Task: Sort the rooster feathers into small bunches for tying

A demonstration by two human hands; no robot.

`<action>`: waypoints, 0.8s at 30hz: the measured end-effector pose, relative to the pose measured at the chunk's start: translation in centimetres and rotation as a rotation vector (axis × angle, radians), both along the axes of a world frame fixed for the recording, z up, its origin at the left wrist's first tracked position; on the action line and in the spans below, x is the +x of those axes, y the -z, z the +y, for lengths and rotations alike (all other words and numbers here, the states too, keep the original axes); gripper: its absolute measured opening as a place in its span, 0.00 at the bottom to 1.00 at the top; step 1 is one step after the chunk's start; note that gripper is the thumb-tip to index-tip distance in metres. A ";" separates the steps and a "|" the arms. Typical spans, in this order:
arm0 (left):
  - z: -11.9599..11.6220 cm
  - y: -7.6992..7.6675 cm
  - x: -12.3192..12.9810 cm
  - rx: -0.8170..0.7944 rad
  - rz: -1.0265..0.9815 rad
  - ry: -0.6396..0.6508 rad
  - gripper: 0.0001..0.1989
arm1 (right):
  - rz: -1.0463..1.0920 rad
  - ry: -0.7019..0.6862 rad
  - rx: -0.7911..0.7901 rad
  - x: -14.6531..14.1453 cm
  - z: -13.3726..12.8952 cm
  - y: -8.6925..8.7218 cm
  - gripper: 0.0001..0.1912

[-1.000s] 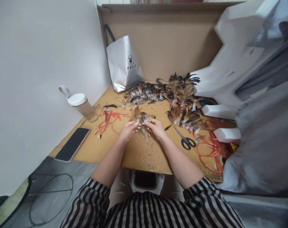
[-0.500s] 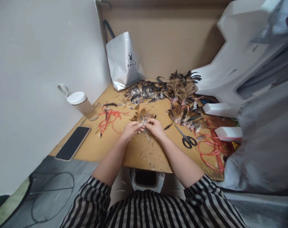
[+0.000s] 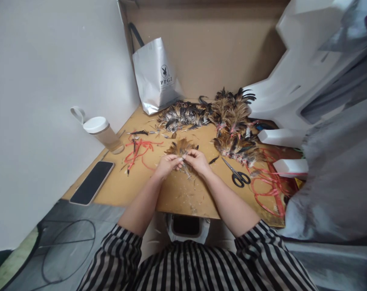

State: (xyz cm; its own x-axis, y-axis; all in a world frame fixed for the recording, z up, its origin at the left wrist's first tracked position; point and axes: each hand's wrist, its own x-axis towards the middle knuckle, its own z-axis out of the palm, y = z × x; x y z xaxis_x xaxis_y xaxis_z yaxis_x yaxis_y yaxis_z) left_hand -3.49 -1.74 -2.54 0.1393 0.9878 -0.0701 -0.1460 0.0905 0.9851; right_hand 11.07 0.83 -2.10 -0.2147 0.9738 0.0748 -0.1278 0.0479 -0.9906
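Between my two hands is a small bunch of brown feathers (image 3: 181,146), fanned out away from me, its pale quill ends pointing back towards me. My left hand (image 3: 169,165) pinches it from the left with thumb and fingers closed. From the right, my right hand (image 3: 197,161) pinches the same bunch, and the fingertips of both hands nearly meet. Scissors (image 3: 237,174) with black handles lie to the right of my right hand, beside a loose dark feather (image 3: 214,160). Red plastic strips (image 3: 138,150) lie to the left of my left hand.
Tied feather bundles (image 3: 232,109) and a dark feather pile (image 3: 183,115) lie at the back. A silver bag (image 3: 155,76), lidded cup (image 3: 103,133) and phone (image 3: 91,182) stand or lie left. At right are red strips (image 3: 270,194) and white foam (image 3: 289,167).
The view has shifted very slightly. Both hands stay in nearly the same place on the feather bunch, whose feathers look a little more fanned out.
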 end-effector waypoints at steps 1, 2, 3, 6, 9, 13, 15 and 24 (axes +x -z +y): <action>0.0 -0.1 0.0 -0.001 0.005 0.003 0.12 | -0.004 -0.005 0.000 0.0 0.0 0.0 0.14; -0.1 -0.2 0.0 -0.001 0.010 0.004 0.12 | -0.008 -0.012 0.001 0.1 0.0 0.0 0.14; -0.1 -0.3 0.0 0.001 0.015 0.003 0.12 | -0.013 -0.023 0.001 0.1 0.0 0.0 0.14; 0.0 -0.5 -0.3 0.016 -0.004 -0.044 0.11 | -0.037 -0.050 0.004 0.2 0.0 -0.2 0.13; 0.3 -0.8 -0.7 0.018 -0.118 -0.182 0.11 | -0.180 -0.047 0.065 0.3 -0.2 -0.5 0.12; 0.6 -1.2 -1.2 0.009 -0.267 -0.318 0.12 | -0.593 -0.101 0.368 0.4 -1.2 -1.1 0.08; 0.6 -1.2 -1.3 0.003 -0.285 -0.321 0.12 | -0.816 -0.127 0.507 0.3 -1.9 -1.5 0.07; 0.5 -1.4 -1.1 0.001 -0.328 -0.294 0.12 | -1.226 -0.153 0.532 -0.3 -2.9 -1.8 0.09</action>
State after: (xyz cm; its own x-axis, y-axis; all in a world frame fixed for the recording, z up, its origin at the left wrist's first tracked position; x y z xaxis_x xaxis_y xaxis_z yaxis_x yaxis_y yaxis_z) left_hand -4.63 -1.24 -1.14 -0.1330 0.9888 -0.0682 -0.4707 -0.0024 0.8823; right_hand 10.80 -2.05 -0.30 -0.5185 0.8472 0.1156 0.7827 0.5247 -0.3347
